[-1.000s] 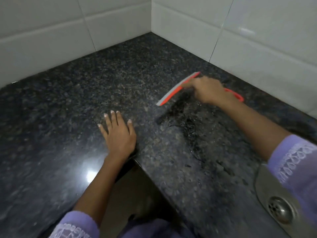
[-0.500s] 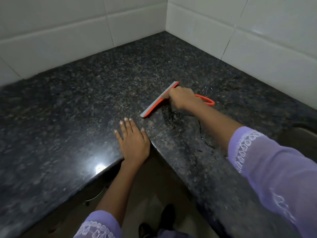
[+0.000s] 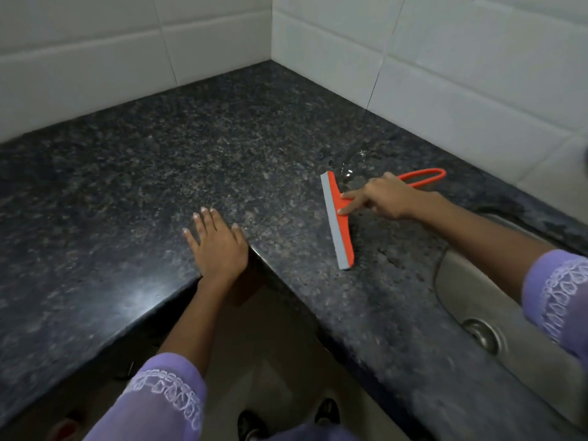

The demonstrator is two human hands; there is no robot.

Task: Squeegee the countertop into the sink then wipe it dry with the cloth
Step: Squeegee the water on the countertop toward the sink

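Observation:
An orange squeegee [image 3: 341, 229] with a grey rubber blade lies on the dark speckled granite countertop [image 3: 133, 173]. My right hand [image 3: 386, 198] grips its looped handle, with two fingers pressed on the orange head. The blade runs near to far, its grey edge facing left. A wet, darker patch [image 3: 388, 253] spreads to the right of the blade, and small water drops [image 3: 350, 168] glint behind it. My left hand [image 3: 216, 241] rests flat, fingers apart, on the counter at the inner corner edge. The steel sink [image 3: 483, 316] sits at the right. No cloth is in view.
White tiled walls [image 3: 461, 68] close the counter at the back and right, meeting in a corner. The counter is L-shaped around where I stand; floor and my feet [image 3: 324, 412] show below its inner edge. The sink drain [image 3: 482, 334] lies near my right sleeve.
My right hand has drawn the squeegee rightward toward the sink and turned the blade from a diagonal to nearly front-to-back. The view has shifted. My left hand stayed planted.

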